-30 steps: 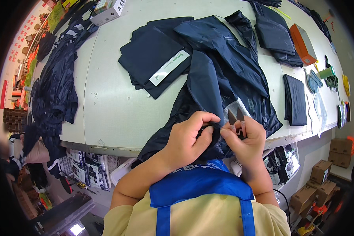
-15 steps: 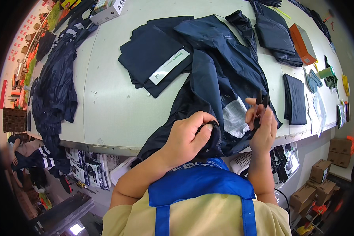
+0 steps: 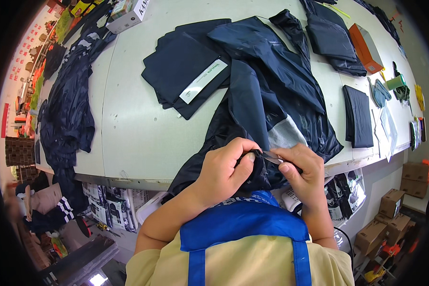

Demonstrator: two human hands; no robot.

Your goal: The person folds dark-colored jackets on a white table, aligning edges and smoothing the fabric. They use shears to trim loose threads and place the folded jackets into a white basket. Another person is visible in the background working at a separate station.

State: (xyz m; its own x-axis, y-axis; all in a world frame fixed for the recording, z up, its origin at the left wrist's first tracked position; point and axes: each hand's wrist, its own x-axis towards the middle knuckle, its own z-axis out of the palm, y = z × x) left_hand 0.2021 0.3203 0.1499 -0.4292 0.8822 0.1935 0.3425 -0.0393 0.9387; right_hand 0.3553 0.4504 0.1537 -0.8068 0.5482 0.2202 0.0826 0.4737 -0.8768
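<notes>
A dark navy garment (image 3: pixel 276 78) lies spread over the table's near edge, with a grey mesh patch (image 3: pixel 287 132) showing on it. My left hand (image 3: pixel 224 167) is closed, pinching a bunched bit of the garment's edge between thumb and forefinger. In my right hand (image 3: pixel 302 167) is a small pair of thread snips (image 3: pixel 271 157); the fingers wrap round it. The metal blades point left and meet the pinched fabric, beside my left fingertips. My right palm hides most of the snips' handle.
Left of the garment lies a stack of folded dark pieces (image 3: pixel 176 66) with a white label strip (image 3: pixel 203 81) on top. Folded dark garments (image 3: pixel 356 117), an orange box (image 3: pixel 365 49) and green thread (image 3: pixel 394 82) are at right. Another dark garment (image 3: pixel 69 105) hangs over the left edge.
My right hand has come down and left, turning the snips from upright to pointing at the pinched fabric. My left hand has kept its pinch in nearly the same place.
</notes>
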